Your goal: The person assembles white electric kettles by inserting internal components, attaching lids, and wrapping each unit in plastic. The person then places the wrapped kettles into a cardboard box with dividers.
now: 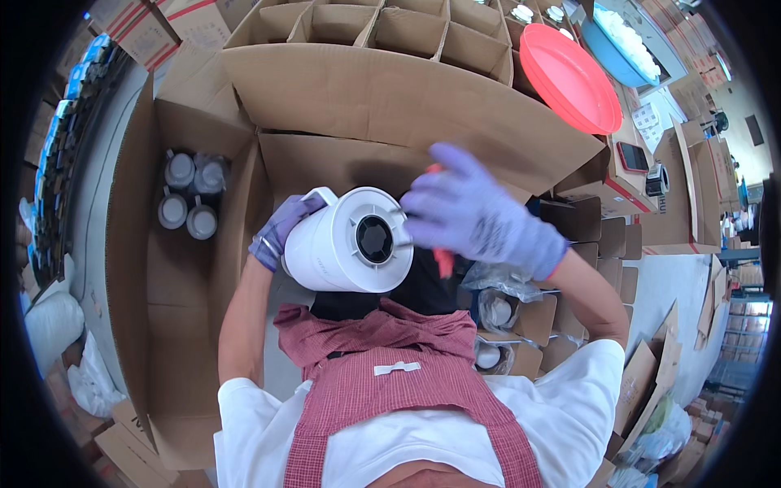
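A white jug with a side handle is tipped in front of me, its round ribbed end with a black centre facing up. My left hand, in a lilac glove, is closed around it at the handle side. My right hand, also gloved, is beside the jug's ribbed end, its fingers near the rim and slightly blurred. A red object shows above and below that hand, which seems to grip it. Most of it is hidden, so its kind is unclear.
To the left, several white jugs stand in a tall open carton. A divided carton lies ahead, with a red basin and a blue basin of white pieces. Compartments with bagged items are at my right.
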The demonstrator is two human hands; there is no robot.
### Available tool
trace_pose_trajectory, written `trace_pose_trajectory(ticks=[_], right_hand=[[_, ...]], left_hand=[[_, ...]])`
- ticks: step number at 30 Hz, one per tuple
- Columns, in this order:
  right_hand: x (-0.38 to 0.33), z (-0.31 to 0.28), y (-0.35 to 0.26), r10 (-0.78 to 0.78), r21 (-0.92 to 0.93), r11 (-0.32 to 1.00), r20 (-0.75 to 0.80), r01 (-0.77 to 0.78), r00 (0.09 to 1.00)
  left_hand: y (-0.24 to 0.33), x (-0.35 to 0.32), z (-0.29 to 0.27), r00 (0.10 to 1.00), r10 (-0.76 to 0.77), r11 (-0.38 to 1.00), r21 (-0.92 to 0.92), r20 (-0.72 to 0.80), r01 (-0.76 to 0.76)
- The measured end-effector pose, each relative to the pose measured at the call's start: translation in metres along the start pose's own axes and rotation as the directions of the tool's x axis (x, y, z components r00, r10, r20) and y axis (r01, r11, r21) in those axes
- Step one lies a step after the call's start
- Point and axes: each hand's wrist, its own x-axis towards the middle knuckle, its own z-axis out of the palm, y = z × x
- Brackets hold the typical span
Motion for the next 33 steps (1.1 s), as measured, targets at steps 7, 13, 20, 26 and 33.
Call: trace_pose_trajectory(ticks=[7, 13, 20, 26, 33], right_hand=[[0.009, 0.013, -0.018, -0.154, -0.082, 0.984, 0.061, 0.159, 0.986], [-0.009, 0.042, -0.022, 0.158, 0.297, 0.938, 0.092, -0.178, 0.983], [-0.042, 0.072, -0.007, 0.657, 0.641, -0.244, 0.661, -0.728, 0.362], [-0.041, -0.009, 0.038, 0.899, 0.535, 0.396, -0.06, -0.746, 0.435], [-0.184, -0.105, 0.223, 0.931, -0.385, 0.189, -0.222, -0.903, 0.29]], left_hand=[[0.01, -0.006, 0.012, 0.992, 0.049, 0.997, 0.061, 0.12, -0.056], [0.012, -0.032, 0.027, 0.979, 0.154, 0.988, 0.046, -0.136, -0.15], [-0.023, -0.092, 0.116, 0.796, 0.374, 0.892, -0.052, -0.475, -0.45], [-0.102, -0.109, 0.132, 0.909, 0.162, 0.964, -0.136, -0.384, -0.23], [-0.063, -0.071, -0.05, 0.886, 0.35, 0.936, 0.066, -0.304, -0.347]])
